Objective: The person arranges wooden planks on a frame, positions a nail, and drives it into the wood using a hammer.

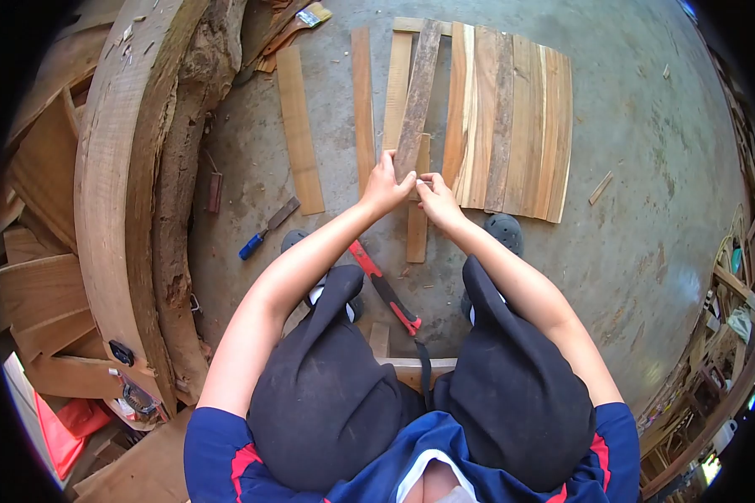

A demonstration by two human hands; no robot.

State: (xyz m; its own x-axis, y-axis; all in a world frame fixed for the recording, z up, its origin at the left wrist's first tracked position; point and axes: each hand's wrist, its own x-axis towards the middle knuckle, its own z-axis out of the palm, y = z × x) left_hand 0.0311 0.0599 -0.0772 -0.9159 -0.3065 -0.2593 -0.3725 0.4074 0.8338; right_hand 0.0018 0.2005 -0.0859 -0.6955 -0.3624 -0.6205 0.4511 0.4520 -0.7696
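Observation:
My left hand (386, 185) is wrapped around the lower end of a rough, dark-faced wooden slat (419, 92), which points away from me. The fingers of my right hand (439, 201) are pinched at the slat's near end, close to my left thumb. Beneath my hands lies a short wooden piece (417, 230) on the floor. A row of slats side by side forms a wooden panel (524, 126) just right of the held slat. To the left, a pale slat (397, 84), a narrow reddish slat (362, 105) and a wider slat (300, 130) lie apart.
A blue-handled chisel (268, 228) lies on the concrete floor (629, 168) at left. Between my feet is a red-and-black-handled tool (386, 289). A heavy timber slab (113, 184) borders the left side. A paintbrush (315, 15) is at the far left; scrap wood (721, 335) lines the right.

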